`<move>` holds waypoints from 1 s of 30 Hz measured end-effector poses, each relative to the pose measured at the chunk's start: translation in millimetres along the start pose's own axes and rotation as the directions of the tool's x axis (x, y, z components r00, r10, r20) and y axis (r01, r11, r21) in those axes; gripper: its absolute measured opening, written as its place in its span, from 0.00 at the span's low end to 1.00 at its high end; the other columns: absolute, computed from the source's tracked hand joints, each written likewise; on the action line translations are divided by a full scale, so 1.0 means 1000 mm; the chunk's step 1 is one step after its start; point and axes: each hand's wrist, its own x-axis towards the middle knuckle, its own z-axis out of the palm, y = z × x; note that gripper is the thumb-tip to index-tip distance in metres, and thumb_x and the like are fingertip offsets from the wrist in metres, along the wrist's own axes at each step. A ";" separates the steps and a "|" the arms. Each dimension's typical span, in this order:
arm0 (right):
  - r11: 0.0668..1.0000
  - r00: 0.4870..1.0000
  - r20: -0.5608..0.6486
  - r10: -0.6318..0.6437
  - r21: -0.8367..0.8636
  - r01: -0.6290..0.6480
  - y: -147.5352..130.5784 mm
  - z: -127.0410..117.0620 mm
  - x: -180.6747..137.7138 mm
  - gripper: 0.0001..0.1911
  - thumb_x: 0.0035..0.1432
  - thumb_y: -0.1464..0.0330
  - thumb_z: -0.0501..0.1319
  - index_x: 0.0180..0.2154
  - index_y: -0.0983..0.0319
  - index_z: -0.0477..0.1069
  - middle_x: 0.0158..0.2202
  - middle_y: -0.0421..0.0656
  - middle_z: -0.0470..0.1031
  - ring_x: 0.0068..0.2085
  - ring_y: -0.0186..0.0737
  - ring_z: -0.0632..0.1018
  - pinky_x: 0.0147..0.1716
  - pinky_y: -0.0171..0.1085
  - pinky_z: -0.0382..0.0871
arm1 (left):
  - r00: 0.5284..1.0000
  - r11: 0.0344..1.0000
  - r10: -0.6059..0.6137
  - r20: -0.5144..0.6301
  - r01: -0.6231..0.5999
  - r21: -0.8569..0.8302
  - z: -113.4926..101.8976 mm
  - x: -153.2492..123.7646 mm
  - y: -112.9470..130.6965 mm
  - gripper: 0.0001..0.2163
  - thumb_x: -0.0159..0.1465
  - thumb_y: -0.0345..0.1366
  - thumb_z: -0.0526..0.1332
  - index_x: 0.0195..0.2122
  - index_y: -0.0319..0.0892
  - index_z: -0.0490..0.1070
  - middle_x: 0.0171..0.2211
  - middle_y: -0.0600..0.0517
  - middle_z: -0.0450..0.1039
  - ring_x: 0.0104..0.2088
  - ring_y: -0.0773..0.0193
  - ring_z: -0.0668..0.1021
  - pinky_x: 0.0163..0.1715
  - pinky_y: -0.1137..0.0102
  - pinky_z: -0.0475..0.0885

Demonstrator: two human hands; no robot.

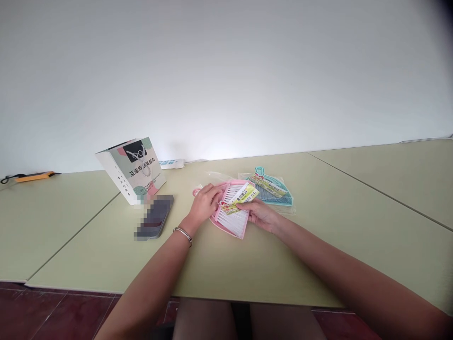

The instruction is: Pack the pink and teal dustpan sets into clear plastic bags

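Note:
A pink brush and dustpan set [231, 224] with white bristles is held just over the table in front of me. A yellow-green card label [244, 198] lies across its bristles. My left hand [206, 200] is closed at the pink handle end, its fingertips partly hidden. From the right, my right hand [261, 215] grips the set's edge, thumb on the label and fingers underneath. Behind it, a teal brush and dustpan set [271, 198] with its own label lies in clear plastic. Another piece of clear plastic [212, 178] shows behind the pink set.
A paper carrier bag [136, 170] with a rope handle stands on the table [247, 269] at left. Close to it lies a dark phone [157, 217], partly pixelated. An orange object [34, 176] with a black cord is far left, and a white strip [172, 164] lies by the wall.

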 end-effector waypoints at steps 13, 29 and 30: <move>0.969 0.971 -0.080 -0.224 0.092 0.231 -0.001 0.001 0.003 0.17 0.47 0.78 0.65 0.40 0.58 0.71 0.38 0.39 0.79 0.41 0.38 0.79 0.41 0.35 0.75 | 0.995 0.958 0.096 0.029 -0.085 -0.275 0.006 -0.003 0.021 0.11 0.62 0.41 0.54 0.35 0.46 0.76 0.33 0.46 0.72 0.37 0.57 0.73 0.44 0.63 0.66; 0.892 0.914 -0.242 -0.326 0.240 0.382 -0.004 -0.001 0.011 0.18 0.46 0.78 0.64 0.40 0.58 0.68 0.42 0.41 0.77 0.50 0.41 0.76 0.46 0.37 0.76 | 0.787 0.796 -0.520 -0.332 0.304 -0.524 0.008 0.002 0.036 0.31 0.62 0.46 0.56 0.63 0.44 0.48 0.65 0.41 0.44 0.63 0.53 0.56 0.60 0.58 0.53; 0.892 0.915 -0.234 -0.329 0.240 0.382 -0.002 0.001 0.010 0.18 0.45 0.77 0.65 0.39 0.58 0.68 0.42 0.41 0.78 0.49 0.41 0.76 0.46 0.37 0.75 | 0.771 0.659 -0.612 -0.178 0.372 -0.654 0.012 0.004 0.036 0.31 0.61 0.48 0.56 0.63 0.45 0.47 0.65 0.41 0.47 0.61 0.52 0.61 0.58 0.58 0.58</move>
